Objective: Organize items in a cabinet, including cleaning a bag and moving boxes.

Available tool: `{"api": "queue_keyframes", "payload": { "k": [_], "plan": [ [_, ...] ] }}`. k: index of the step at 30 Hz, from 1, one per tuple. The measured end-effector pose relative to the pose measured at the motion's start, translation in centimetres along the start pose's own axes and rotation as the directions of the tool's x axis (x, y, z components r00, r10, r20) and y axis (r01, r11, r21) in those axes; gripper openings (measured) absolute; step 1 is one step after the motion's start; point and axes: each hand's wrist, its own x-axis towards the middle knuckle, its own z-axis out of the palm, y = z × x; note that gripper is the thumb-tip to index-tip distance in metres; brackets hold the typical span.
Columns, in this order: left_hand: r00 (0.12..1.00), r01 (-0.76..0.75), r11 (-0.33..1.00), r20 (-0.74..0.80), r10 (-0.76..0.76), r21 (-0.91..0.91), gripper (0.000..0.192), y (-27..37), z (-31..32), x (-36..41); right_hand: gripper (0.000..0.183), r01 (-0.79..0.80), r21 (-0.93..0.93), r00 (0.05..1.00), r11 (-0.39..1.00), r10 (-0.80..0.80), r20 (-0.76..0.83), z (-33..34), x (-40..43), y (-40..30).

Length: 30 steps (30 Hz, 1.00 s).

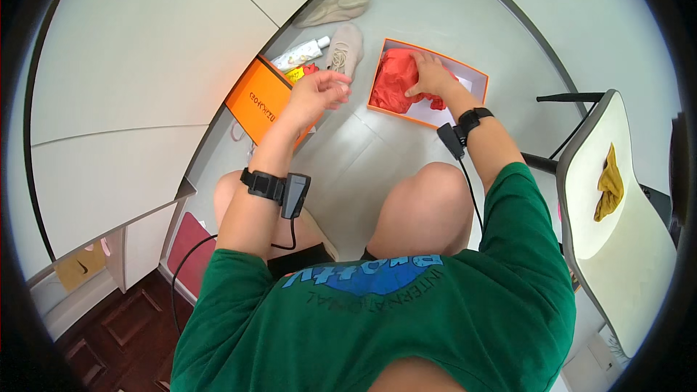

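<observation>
An open shoebox [472, 75] with an orange rim and pale inside stands on the floor. Crumpled red tissue paper [393, 79] fills its left part. My right hand [431, 75] rests on the tissue with fingers spread; whether it grips the paper is unclear. My left hand [322, 90] is held in the air, fingers loosely curled and apart, holding nothing. Below and left of it lies an orange box lid [258, 99] bearing writing, partly covered by my left forearm. Just beyond the left hand is a beige lace-up shoe [346, 49], and a second beige shoe [337, 6] lies farther off.
A white bottle or tube [301, 54] and a yellow-and-red packet [301, 72] lie beside the lid, against the white cabinet [125, 54]. On the right stands a white chair [585, 174] with a mustard cloth [610, 188] on its seat. Cables run from both wrist devices.
</observation>
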Motion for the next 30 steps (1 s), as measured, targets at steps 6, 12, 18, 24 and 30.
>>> {"api": "queue_keyframes", "payload": {
  "k": [6,12,18,24,30],
  "plan": [
    [0.986,0.166,0.986,-0.008,-0.166,-0.005,0.026,-5.2,-1.5,0.1,0.09,-0.216,-0.476,0.975,0.853,0.163,-0.15,2.4,0.5,-1.5],
    [0.986,0.162,0.985,0.031,-0.164,0.06,0.029,-6.3,-1.6,0.6,0.056,-0.211,-0.042,0.977,0.977,0.212,0.006,0.4,-0.3,2.8],
    [0.984,0.129,0.991,0.12,-0.132,0.033,0.05,-5.7,-2.5,0.0,0.052,-0.279,0.648,0.954,0.709,0.281,0.103,-8.0,-3.5,-1.8],
    [0.927,-0.365,0.886,-0.018,0.375,-0.286,0.089,-4.1,-2.2,-0.5,0.061,-0.361,0.912,0.918,0.194,-0.098,0.384,-9.4,-5.2,-11.9],
    [0.907,-0.42,0.648,-0.32,0.274,-0.635,0.056,-0.6,-3.9,-1.2,0.063,-0.049,0.93,0.921,0.365,-0.343,0.183,-8.2,-2.5,-15.4]
  ]
}}
